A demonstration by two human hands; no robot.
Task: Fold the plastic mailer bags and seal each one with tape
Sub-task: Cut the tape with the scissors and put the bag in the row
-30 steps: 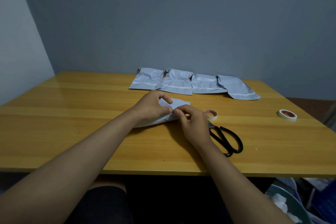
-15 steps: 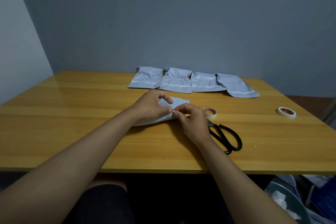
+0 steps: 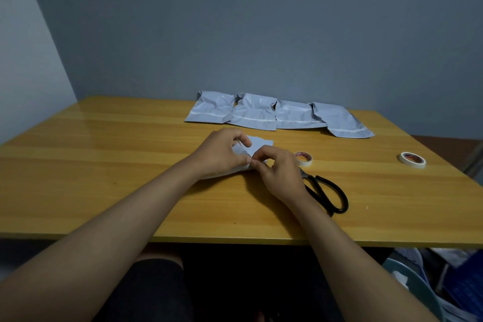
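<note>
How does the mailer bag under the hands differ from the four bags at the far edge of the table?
The mailer bag in work is held by the left hand and the right hand, while the four far bags lie untouched. It sits near the person; they form a row by the wall. It is mostly hidden; they show fully. All are pale grey plastic.

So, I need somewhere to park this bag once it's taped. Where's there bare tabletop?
The left half of the table, left of the left hand, is bare. So is the strip between the near tape roll and far tape roll. It is crowded around the scissors and along the row of mailer bags.
</note>
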